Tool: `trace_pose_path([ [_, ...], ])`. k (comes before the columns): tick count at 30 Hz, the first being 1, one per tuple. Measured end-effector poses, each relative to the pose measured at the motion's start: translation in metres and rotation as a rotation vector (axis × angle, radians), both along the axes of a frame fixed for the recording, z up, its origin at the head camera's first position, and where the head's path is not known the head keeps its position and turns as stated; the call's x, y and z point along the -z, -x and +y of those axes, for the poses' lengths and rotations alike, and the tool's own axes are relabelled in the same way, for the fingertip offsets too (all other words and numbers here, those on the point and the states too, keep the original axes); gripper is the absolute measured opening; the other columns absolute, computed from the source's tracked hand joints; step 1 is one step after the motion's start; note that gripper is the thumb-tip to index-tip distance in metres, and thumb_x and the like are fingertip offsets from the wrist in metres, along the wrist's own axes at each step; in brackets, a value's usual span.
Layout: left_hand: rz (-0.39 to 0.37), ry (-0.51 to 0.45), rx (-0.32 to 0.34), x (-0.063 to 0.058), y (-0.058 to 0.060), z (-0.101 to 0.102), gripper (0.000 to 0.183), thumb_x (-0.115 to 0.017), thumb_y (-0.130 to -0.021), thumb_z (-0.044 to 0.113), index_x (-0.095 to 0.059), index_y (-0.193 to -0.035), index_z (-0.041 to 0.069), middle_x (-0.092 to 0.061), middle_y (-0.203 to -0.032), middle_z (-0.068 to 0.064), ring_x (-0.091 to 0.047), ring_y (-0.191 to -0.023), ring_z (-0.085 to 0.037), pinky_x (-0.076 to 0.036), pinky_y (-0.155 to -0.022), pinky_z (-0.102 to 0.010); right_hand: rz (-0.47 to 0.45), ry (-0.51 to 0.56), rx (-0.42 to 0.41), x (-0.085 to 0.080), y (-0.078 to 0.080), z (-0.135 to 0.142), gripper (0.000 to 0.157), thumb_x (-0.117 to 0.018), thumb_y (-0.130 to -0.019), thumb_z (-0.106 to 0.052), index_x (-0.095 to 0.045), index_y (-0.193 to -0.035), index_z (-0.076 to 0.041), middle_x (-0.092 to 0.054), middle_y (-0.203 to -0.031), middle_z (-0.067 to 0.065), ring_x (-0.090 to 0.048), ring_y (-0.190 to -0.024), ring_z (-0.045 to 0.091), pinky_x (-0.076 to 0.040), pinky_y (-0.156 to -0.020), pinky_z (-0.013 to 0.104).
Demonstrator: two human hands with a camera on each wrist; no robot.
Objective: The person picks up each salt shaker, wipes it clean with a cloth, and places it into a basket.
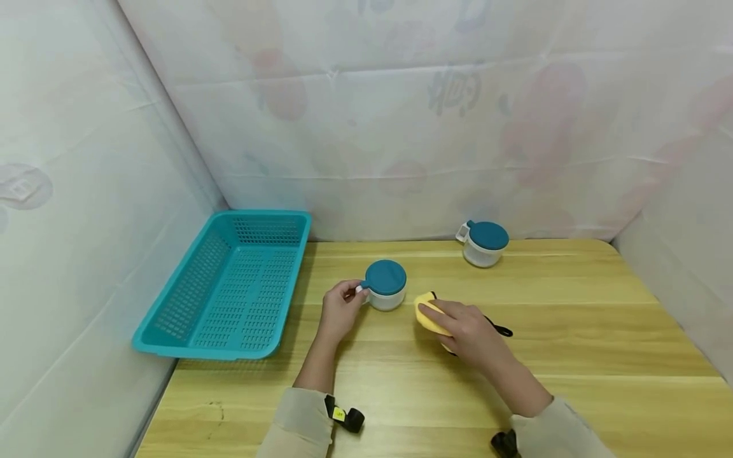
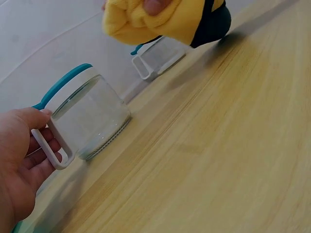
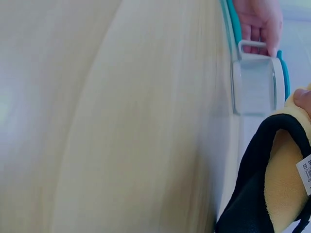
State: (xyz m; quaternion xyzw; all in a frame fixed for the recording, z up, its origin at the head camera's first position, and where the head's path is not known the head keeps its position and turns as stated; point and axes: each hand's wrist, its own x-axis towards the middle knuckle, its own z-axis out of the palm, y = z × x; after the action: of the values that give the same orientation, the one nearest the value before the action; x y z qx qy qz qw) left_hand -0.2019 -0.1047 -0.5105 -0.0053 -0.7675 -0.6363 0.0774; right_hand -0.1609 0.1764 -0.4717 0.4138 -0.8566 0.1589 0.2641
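A clear seasoning jar [image 1: 388,301] with a blue lid [image 1: 386,277] and a white side handle [image 2: 47,149] stands upright on the table. My left hand [image 1: 339,308] pinches this jar at the top of the handle, by the lid's tab, with the other fingers behind the handle. To its right, my right hand [image 1: 468,331] grips a bunched yellow cloth [image 1: 428,318] with black edging and a black loop [image 1: 504,331]. The cloth is held above the table, apart from the jar. A white printed label [image 3: 305,171] shows on the cloth in the right wrist view.
A second blue-lidded jar [image 1: 483,256] stands at the back of the table [image 1: 601,356], its handle to the left. A turquoise perforated basket [image 1: 200,352] occupies the left side. Printed cloth walls [image 1: 372,140] rise behind the table and at both sides.
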Motion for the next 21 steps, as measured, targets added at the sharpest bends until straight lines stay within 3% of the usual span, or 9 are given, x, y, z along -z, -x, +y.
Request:
trace_pose_path([
  [3,-0.013,-0.002,0.002,-0.004,-0.002,0.001,0.025,-0.071,-0.091,0.013,-0.070,-0.112,-0.001,-0.069,-0.110,-0.016,-0.064,-0.102,-0.025,-0.058,-0.080,-0.025,0.006,0.003,-0.004,0.002,0.001,-0.011,0.069,-0.091,-0.064,-0.009,-0.066,-0.128,-0.016,-0.068,-0.115,0.013,-0.068,-0.098,0.029,-0.057,-0.070,0.044],
  [4,-0.016,-0.005,0.004,-0.004,-0.001,0.001,0.026,-0.071,-0.091,0.013,-0.070,-0.113,-0.001,-0.069,-0.111,-0.017,-0.064,-0.102,-0.026,-0.058,-0.080,-0.025,0.013,0.004,-0.004,0.002,0.001,-0.015,0.071,-0.092,-0.062,-0.007,-0.066,-0.128,-0.016,-0.068,-0.115,0.013,-0.069,-0.098,0.029,-0.057,-0.070,0.044],
  [9,-0.022,-0.019,0.012,-0.005,-0.002,0.003,0.025,-0.071,-0.091,0.013,-0.070,-0.113,0.000,-0.069,-0.111,-0.016,-0.064,-0.103,-0.025,-0.058,-0.081,-0.025,0.004,0.005,0.004,0.003,-0.001,-0.024,0.075,-0.093,-0.060,-0.008,-0.065,-0.129,-0.017,-0.068,-0.116,0.012,-0.069,-0.098,0.028,-0.058,-0.071,0.044],
  [17,-0.035,-0.011,0.012,-0.003,0.002,0.004,0.023,-0.071,-0.092,0.016,-0.071,-0.110,0.003,-0.070,-0.109,-0.011,-0.065,-0.101,-0.021,-0.058,-0.081,-0.025,-0.062,0.074,0.105,0.000,-0.002,-0.029,0.071,-0.090,-0.065,-0.007,-0.064,-0.130,-0.012,-0.068,-0.120,0.014,-0.069,-0.099,0.031,-0.056,-0.070,0.044],
  [21,-0.047,-0.010,0.014,-0.003,0.001,0.004,0.023,-0.071,-0.092,0.016,-0.071,-0.111,0.004,-0.070,-0.110,-0.010,-0.065,-0.102,-0.022,-0.058,-0.081,-0.025,-0.060,0.062,0.115,0.001,-0.002,-0.030,0.071,-0.091,-0.065,-0.008,-0.064,-0.130,-0.011,-0.067,-0.121,0.014,-0.069,-0.100,0.031,-0.057,-0.070,0.044],
])
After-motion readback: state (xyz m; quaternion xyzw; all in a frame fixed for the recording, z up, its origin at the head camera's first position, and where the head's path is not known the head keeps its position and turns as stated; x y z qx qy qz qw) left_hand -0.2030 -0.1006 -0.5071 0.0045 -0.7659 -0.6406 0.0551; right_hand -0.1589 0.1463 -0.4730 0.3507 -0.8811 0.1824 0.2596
